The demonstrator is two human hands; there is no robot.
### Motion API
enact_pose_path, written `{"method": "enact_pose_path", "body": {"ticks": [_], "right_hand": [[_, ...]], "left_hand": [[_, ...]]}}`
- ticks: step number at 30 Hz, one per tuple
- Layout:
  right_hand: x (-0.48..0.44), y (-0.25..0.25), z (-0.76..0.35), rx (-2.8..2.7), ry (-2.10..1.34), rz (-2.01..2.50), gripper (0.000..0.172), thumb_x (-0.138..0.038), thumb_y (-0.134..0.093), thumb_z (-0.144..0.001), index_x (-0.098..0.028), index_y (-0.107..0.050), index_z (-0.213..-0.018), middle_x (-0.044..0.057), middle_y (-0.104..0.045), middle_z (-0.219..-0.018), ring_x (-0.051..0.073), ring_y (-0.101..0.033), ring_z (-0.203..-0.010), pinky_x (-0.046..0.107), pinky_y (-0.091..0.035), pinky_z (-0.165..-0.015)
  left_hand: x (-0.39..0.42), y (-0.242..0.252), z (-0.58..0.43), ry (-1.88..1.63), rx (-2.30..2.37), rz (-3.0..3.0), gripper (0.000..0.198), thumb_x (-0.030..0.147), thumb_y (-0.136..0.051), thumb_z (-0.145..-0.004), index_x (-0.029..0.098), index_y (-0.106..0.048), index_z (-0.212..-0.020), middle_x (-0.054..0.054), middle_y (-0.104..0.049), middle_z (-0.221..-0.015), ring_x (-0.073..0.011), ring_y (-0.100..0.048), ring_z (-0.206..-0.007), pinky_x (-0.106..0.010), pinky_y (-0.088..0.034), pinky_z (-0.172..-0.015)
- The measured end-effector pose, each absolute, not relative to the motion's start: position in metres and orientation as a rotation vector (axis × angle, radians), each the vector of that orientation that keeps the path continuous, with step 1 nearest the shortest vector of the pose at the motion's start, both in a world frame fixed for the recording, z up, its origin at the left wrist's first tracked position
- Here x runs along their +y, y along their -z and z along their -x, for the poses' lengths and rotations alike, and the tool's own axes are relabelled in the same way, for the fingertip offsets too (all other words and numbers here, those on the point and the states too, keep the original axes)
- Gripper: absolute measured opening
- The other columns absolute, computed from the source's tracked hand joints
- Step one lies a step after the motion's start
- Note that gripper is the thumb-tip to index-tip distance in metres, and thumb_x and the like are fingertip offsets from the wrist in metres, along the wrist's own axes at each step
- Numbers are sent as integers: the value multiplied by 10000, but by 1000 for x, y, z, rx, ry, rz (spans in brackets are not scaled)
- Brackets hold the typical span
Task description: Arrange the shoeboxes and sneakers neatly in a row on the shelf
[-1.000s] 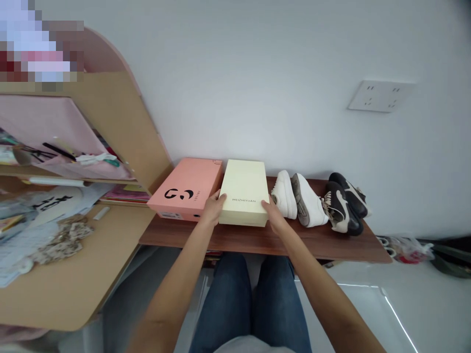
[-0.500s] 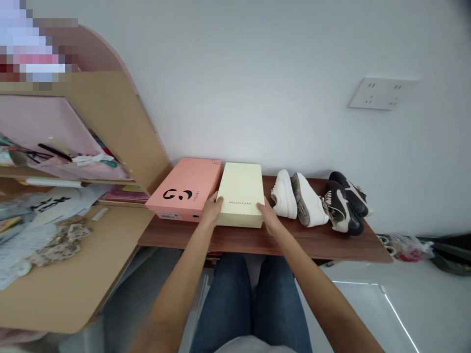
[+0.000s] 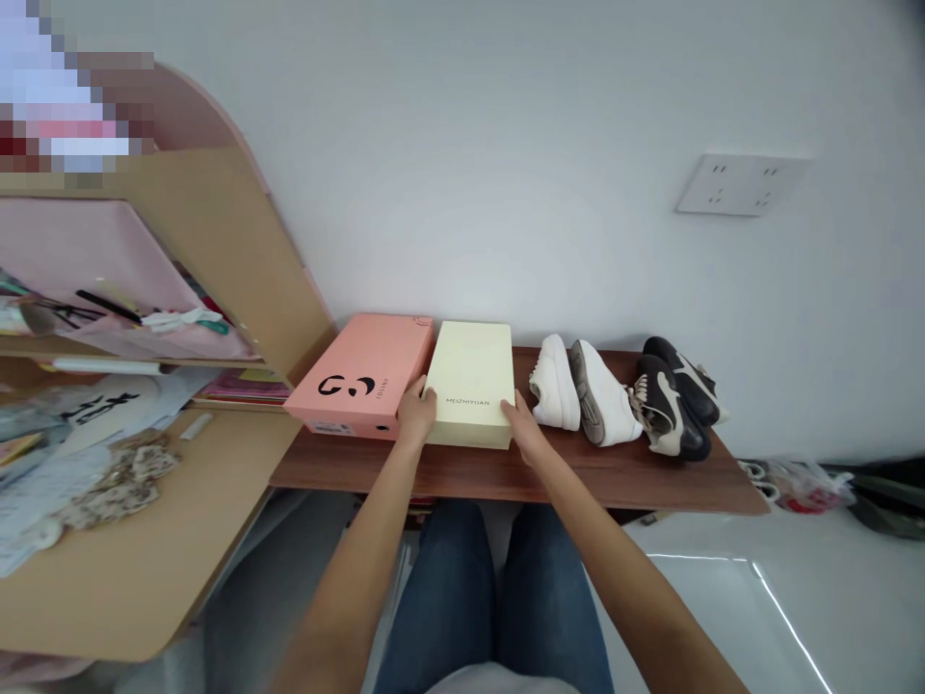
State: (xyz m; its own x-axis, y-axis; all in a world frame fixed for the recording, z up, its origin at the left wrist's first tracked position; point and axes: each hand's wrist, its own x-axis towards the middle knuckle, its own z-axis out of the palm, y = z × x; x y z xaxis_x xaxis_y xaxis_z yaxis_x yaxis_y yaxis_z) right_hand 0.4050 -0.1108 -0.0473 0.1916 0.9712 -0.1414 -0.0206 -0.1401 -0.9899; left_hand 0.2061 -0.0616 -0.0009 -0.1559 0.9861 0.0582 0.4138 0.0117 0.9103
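A pale yellow shoebox (image 3: 471, 366) with its lid on lies on a dark brown wooden bench (image 3: 448, 474). My left hand (image 3: 417, 413) grips its left side near the front, thumb on the lid's edge. On the opposite side my right hand (image 3: 521, 424) holds the box the same way. The fingers of both hands are partly hidden along the box's sides. Close beside it on the left is a closed pink shoebox (image 3: 361, 371) with black print. To the right of the box stand white sneakers (image 3: 555, 386), one tilted on its side.
Black-and-white shoes (image 3: 669, 405) occupy the bench's right part. A wooden desk (image 3: 217, 482) with papers and a patterned cloth adjoins on the left. The wall behind carries a socket plate (image 3: 741, 185). A plastic bag (image 3: 806, 484) lies beyond the bench's right end.
The view has shifted very slightly. Both hands keep their hold at the sides of the pale yellow shoebox, and the other things stay where they were.
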Motion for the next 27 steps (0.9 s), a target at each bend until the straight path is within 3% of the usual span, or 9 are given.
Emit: {"method": "enact_pose_path", "body": {"ticks": [5, 11, 18, 24, 27], "right_hand": [[-130, 22, -434, -1025, -1098, 1415, 815, -595, -508, -868, -246, -209, -1540, 40, -229, -1604, 215, -227, -1476, 420, -206, -1208], [-150, -9, -505, -990, -851, 1431, 680, -612, -474, -875, -299, -370, -1470, 29, -402, -1528, 242, -334, -1432, 451, -323, -1163], [-175, 3, -582, -933, -708, 1544, 583, -543, -529, -858, -252, -507, -1363, 76, -532, -1421, 271, -463, -1341, 461, -385, -1113], [-183, 39, -609, -1055, -612, 1799, 721, -476, -651, -772, -140, -466, -1383, 156, -477, -1453, 294, -447, -1346, 463, -317, -1143], [-182, 46, -607, -1111, -580, 1891, 762, -479, -709, -715, -153, -479, -1365, 154, -512, -1411, 305, -484, -1303, 463, -359, -1111]], "left_hand": [[-80, -30, -227, -1239, 1588, -1647, 497, 278, -564, -879, 215, -543, -1371, -77, -509, -1453, -266, -420, -1372, -375, -284, -1160], [-96, -40, -296, -1123, 1177, -1698, 531, 262, -526, -903, 206, -469, -1427, -101, -531, -1425, -240, -499, -1304, -378, -367, -1100], [-110, -5, -370, -885, 1043, -1752, 577, 239, -540, -881, 170, -436, -1444, -142, -487, -1454, -249, -485, -1318, -358, -377, -1089], [-110, 34, -399, -792, 1323, -1657, 810, 281, -658, -807, 35, -286, -1482, -266, -312, -1532, -315, -321, -1424, -398, -286, -1138], [-108, 48, -409, -813, 1332, -1521, 774, 311, -678, -800, 44, -332, -1438, -262, -467, -1427, -298, -467, -1328, -379, -393, -1051]]}}
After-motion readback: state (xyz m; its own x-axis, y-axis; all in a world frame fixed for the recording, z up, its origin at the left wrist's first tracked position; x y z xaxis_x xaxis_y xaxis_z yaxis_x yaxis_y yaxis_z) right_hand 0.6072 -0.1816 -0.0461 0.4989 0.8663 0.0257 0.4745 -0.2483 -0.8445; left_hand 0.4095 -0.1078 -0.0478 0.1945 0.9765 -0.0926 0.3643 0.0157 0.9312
